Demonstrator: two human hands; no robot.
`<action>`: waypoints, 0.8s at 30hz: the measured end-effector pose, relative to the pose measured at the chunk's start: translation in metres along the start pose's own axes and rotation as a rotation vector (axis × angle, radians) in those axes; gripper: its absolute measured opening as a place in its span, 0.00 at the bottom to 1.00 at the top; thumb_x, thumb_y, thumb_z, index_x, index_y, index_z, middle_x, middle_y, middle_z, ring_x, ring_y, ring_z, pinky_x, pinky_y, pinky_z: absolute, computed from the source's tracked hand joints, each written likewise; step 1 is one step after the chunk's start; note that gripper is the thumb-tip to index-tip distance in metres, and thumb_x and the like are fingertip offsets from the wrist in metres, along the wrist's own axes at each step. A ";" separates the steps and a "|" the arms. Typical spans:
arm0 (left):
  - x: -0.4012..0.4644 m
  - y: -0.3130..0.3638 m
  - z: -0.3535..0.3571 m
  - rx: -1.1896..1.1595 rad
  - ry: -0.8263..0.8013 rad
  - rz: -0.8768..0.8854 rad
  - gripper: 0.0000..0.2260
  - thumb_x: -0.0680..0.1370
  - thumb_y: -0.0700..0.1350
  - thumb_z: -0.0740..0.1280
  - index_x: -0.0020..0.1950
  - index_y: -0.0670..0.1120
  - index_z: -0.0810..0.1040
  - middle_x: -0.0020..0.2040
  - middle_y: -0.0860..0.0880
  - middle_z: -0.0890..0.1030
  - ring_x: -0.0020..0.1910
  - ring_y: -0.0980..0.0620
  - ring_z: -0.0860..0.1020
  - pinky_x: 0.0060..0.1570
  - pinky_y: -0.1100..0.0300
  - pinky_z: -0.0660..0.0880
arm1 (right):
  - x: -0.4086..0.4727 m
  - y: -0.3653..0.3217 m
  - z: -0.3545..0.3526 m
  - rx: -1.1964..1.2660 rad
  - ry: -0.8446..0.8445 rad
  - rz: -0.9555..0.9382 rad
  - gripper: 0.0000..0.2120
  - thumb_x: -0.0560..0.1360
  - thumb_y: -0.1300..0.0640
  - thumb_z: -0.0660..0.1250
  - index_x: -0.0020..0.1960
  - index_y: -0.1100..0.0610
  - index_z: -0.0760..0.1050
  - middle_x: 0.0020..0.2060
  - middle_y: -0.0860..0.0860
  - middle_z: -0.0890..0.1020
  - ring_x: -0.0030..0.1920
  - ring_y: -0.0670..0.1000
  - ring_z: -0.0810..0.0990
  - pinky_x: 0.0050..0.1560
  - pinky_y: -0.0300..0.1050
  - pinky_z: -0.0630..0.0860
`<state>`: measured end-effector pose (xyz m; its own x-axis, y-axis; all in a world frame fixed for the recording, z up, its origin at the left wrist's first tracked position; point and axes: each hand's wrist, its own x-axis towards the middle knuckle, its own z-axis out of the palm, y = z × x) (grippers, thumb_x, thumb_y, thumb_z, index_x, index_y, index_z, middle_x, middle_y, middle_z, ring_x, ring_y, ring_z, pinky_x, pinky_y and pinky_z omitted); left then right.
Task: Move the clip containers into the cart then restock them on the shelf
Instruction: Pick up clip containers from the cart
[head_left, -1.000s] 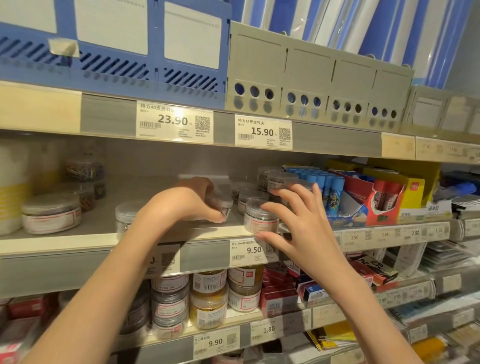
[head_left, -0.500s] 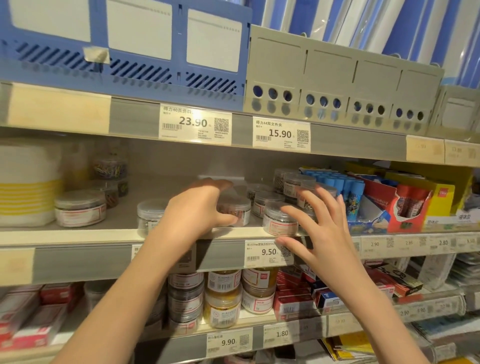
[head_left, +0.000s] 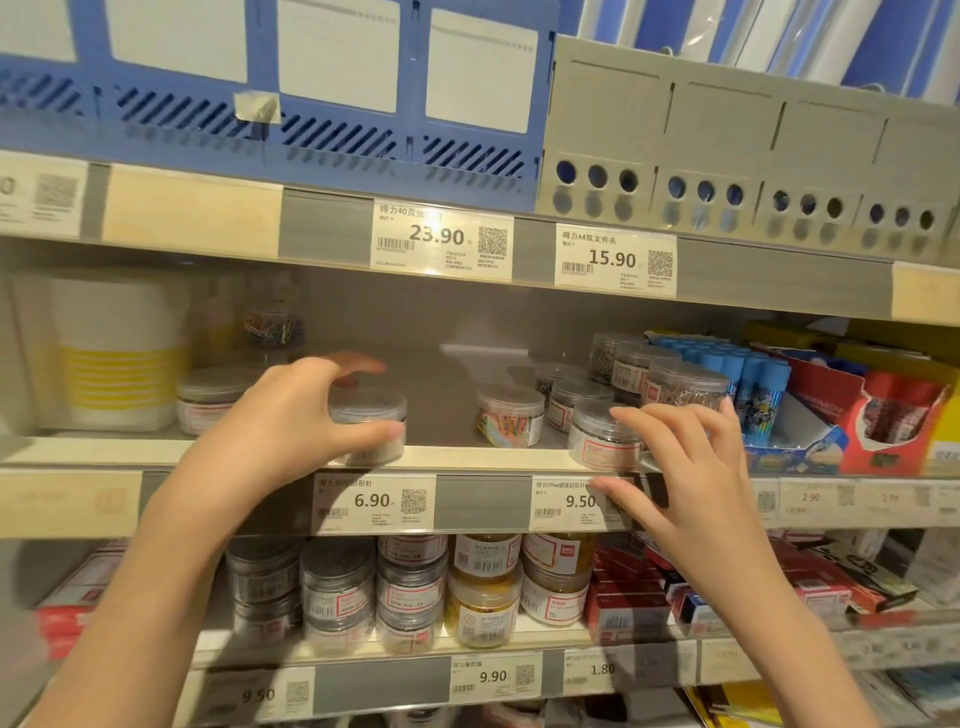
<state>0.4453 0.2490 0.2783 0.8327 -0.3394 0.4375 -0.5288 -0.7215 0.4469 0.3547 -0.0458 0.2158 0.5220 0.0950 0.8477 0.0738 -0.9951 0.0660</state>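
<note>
I can't read contents of clear round plastic tub (head_left: 370, 423) | left grip (head_left: 291, 421) holding it | right grip (head_left: 685, 467) wide beside silver-clip tub (head_left: 602, 441)

the clip container (head_left: 369, 426) is clear glossy plastic with a paper label, as is its neighbour (head_left: 602, 436). the shelf (head_left: 467, 457) has a smooth, pale, matt board and a grey plastic edge strip. the price tag (head_left: 374, 501) is glossy paper. the blue crate (head_left: 332, 135) and grey file box (head_left: 727, 156) look like matt plastic.

Left hand (head_left: 291, 415) around clip container (head_left: 370, 426)
</note>
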 end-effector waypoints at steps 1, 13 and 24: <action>0.000 -0.001 0.000 -0.004 -0.002 0.008 0.27 0.68 0.57 0.72 0.66 0.56 0.72 0.62 0.51 0.77 0.63 0.53 0.73 0.59 0.61 0.67 | -0.001 0.000 0.000 0.018 0.003 0.004 0.26 0.72 0.38 0.59 0.64 0.52 0.70 0.55 0.46 0.72 0.60 0.54 0.67 0.72 0.61 0.50; 0.018 -0.003 -0.002 -0.360 0.092 -0.019 0.19 0.69 0.52 0.73 0.58 0.57 0.76 0.51 0.59 0.79 0.50 0.60 0.78 0.42 0.66 0.74 | -0.009 0.002 0.005 0.090 -0.016 0.015 0.27 0.73 0.40 0.57 0.68 0.52 0.67 0.59 0.47 0.71 0.62 0.52 0.67 0.74 0.55 0.44; 0.060 0.045 0.012 -0.716 -0.180 -0.049 0.07 0.76 0.48 0.67 0.53 0.52 0.78 0.52 0.49 0.80 0.48 0.54 0.81 0.46 0.58 0.80 | -0.010 0.002 0.006 0.106 -0.008 0.035 0.26 0.74 0.39 0.57 0.68 0.48 0.64 0.59 0.45 0.70 0.60 0.51 0.67 0.74 0.55 0.43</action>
<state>0.4736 0.1891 0.3151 0.8394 -0.4554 0.2967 -0.4167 -0.1886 0.8892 0.3547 -0.0486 0.2047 0.5323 0.0612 0.8443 0.1451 -0.9892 -0.0198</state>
